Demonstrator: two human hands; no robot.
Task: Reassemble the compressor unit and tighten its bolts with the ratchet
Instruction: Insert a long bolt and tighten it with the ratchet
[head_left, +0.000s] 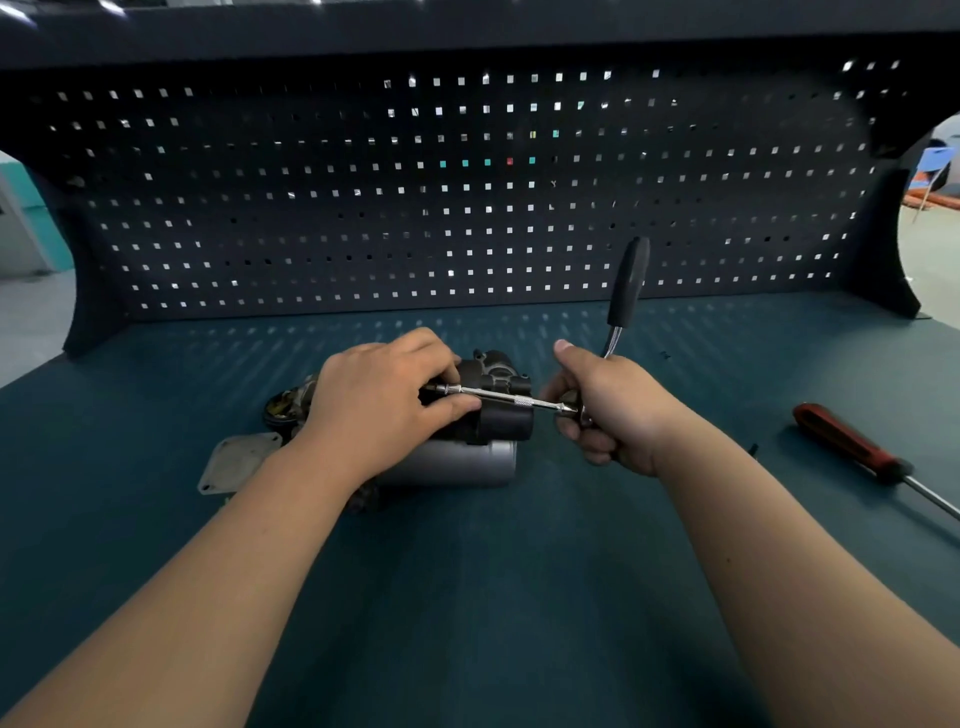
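Observation:
The compressor unit (493, 415) lies on the bench mat, a dark cast head on a silver cylinder. My left hand (384, 400) rests over its left part, fingers curled round the body and pinching the tip end of a thin chrome extension bar (498, 396). That bar runs right to the ratchet (626, 291), whose black handle stands up toward the pegboard. My right hand (608, 410) grips the ratchet at its head end. The bolt under the bar's tip is hidden by my left fingers.
A flat grey cover plate (236, 462) with corner holes lies left of the unit. A red-and-black screwdriver (857, 452) lies at the right of the green mat (467, 597). The dark pegboard (467, 197) closes the back.

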